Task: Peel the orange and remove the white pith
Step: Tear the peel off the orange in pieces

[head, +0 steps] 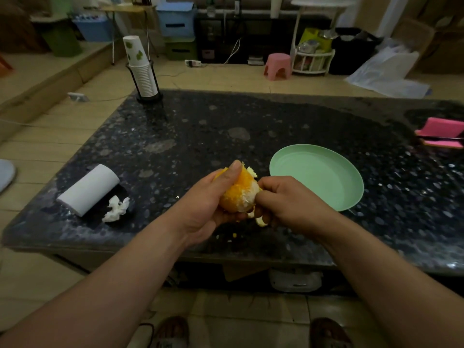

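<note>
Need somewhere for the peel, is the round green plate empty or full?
Empty: the round green plate shows only its bare inner surface.

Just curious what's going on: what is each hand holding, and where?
The left hand cups the orange from its left side and underneath, thumb on top. The right hand pinches peel at its right side.

tabletop (213, 126) bare toward 12 o'clock. plate (316, 177) blocks 2 o'clock, near. paper roll (88, 189) and crumpled tissue (116, 209) at 9. cup stack (141, 71) far at 11.
</note>
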Demonstrator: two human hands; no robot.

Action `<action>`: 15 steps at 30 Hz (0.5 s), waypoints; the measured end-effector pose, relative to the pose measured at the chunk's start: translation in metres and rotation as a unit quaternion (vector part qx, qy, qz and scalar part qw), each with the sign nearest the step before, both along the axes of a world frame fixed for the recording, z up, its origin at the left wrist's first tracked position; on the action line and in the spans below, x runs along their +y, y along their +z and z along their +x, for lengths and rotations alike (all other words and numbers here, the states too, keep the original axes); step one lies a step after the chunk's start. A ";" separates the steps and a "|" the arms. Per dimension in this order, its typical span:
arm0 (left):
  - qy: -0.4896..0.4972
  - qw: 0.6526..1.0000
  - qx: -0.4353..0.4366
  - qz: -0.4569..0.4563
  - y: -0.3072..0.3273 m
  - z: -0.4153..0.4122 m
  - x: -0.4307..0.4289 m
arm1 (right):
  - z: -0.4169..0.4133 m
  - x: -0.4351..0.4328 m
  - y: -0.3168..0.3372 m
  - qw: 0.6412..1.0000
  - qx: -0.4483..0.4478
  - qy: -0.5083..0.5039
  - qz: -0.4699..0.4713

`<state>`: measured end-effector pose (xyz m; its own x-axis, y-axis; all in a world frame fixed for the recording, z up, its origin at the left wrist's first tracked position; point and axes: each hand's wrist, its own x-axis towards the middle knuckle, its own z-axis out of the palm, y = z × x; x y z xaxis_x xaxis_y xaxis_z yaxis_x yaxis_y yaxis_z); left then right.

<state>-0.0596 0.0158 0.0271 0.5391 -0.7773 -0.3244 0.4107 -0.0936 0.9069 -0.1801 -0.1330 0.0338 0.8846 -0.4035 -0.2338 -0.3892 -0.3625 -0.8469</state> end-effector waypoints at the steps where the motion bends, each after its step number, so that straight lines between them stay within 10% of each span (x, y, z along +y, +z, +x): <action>1: -0.001 1.000 0.007 -0.002 0.001 0.000 0.001 | 0.000 0.000 0.000 1.000 -0.005 -0.004 0.007; 15: 0.012 0.991 0.126 -0.048 0.008 0.011 0.011 | -0.002 -0.003 -0.001 0.978 -0.101 0.020 0.179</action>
<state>-0.0488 0.0272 0.0355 0.4682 -0.7991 -0.3770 0.6269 -0.0002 0.7791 -0.1818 -0.1361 0.0325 0.9409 -0.2913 -0.1726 -0.1922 -0.0396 -0.9806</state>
